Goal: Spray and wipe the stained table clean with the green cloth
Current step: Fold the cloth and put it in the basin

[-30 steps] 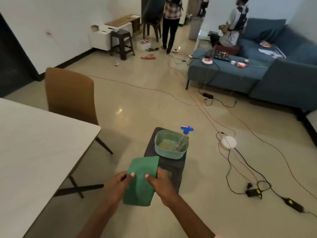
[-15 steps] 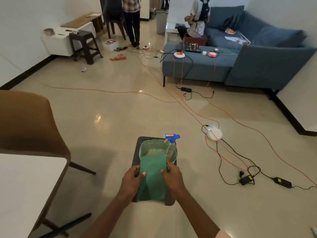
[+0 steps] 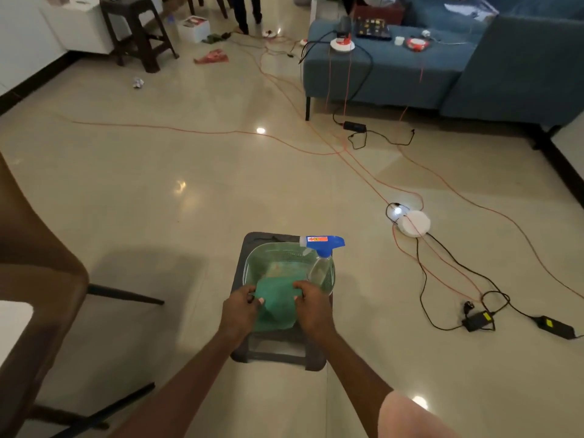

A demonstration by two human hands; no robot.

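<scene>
Both hands hold the green cloth point(image 3: 275, 303) by its sides over the near rim of a pale green basket point(image 3: 252, 267). My left hand point(image 3: 240, 306) grips the cloth's left edge, my right hand point(image 3: 311, 306) its right edge. The cloth's far end droops into the basket. A clear spray bottle point(image 3: 322, 263) with a blue trigger head stands in the basket's right corner. The basket rests on a dark low stool point(image 3: 278, 352). Only a white corner of the table point(image 3: 12, 327) shows at the far left.
A brown chair point(image 3: 34, 279) stands at the left beside the table. Orange and black cables, a white round socket reel point(image 3: 414, 223) and power adapters point(image 3: 477, 320) lie across the floor to the right. A blue sofa point(image 3: 442, 67) sits at the back right, a dark stool point(image 3: 139, 33) at the back left.
The view has swung right and down, leaving the table almost out of sight. Both hands carried the cloth forward from in front of the stool to the basket's near rim.
</scene>
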